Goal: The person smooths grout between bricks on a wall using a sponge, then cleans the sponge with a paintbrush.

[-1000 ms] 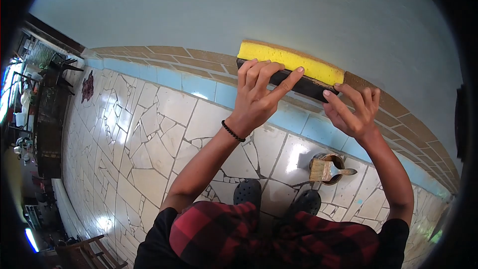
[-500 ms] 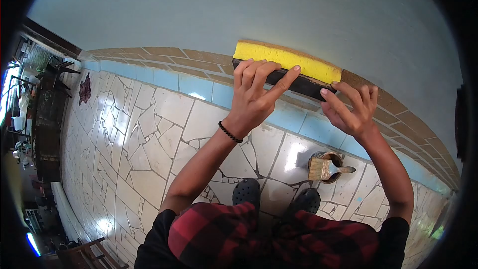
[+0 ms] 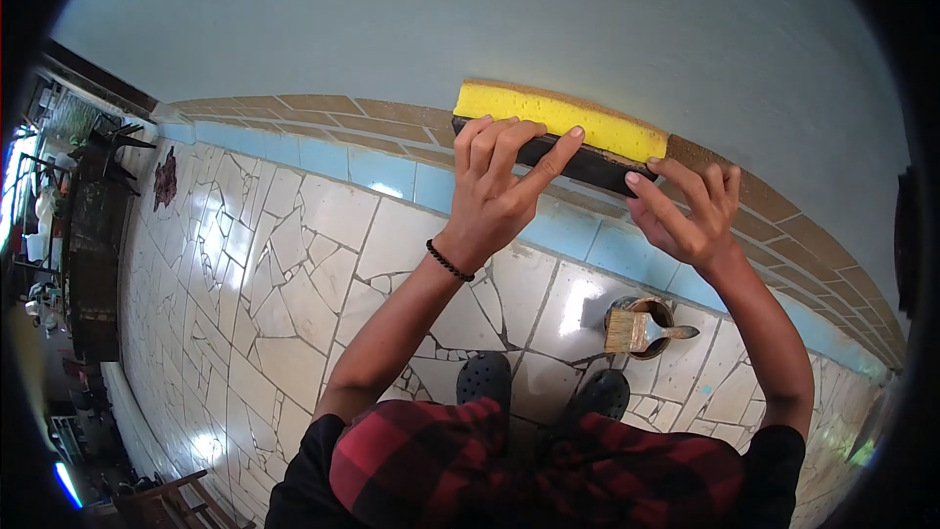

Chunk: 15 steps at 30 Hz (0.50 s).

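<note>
Grey wall (image 3: 470, 20), yellow sponge (image 3: 563, 120) against it, unmoved since before.

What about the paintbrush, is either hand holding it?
No, the paintbrush lies across the container, while the left hand and right hand touch the yellow-and-black block.

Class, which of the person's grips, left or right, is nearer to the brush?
Right. In this view, the right grip is above the brush and slightly to its right; the left grip is also above it, but farther off to the left.
</note>
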### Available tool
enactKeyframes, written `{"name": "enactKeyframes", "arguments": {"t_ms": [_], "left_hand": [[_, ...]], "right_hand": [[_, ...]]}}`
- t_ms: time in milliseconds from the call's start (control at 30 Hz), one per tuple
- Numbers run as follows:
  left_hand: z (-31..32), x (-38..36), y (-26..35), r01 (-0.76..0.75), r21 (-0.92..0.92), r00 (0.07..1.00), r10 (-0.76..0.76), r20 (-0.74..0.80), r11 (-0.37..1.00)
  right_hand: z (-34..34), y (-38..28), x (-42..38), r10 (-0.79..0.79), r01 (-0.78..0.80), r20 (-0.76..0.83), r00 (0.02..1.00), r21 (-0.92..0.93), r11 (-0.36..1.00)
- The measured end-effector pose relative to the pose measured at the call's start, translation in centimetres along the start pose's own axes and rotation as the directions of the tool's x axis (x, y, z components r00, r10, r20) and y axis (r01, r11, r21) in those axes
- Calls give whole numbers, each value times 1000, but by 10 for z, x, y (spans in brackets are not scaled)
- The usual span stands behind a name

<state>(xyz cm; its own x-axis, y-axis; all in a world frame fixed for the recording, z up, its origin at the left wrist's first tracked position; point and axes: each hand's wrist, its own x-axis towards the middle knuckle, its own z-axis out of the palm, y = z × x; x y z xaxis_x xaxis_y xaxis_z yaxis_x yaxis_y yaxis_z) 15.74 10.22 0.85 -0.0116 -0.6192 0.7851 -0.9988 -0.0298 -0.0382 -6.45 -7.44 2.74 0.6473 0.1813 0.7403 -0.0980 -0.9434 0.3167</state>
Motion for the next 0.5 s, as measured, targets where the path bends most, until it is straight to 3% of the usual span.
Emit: {"name": "enactKeyframes", "arguments": {"t_ms": [333,500], "left_hand": [[6,-8,-5,58,-162,997,-64,-32,985],[8,-13,-4,73,-124,995,-79,-52,990]], "right_hand": [[3,0,1,2,-1,-30,1000,5,1000],[2,0,1,2,-1,-23,1000,11,1000]]}}
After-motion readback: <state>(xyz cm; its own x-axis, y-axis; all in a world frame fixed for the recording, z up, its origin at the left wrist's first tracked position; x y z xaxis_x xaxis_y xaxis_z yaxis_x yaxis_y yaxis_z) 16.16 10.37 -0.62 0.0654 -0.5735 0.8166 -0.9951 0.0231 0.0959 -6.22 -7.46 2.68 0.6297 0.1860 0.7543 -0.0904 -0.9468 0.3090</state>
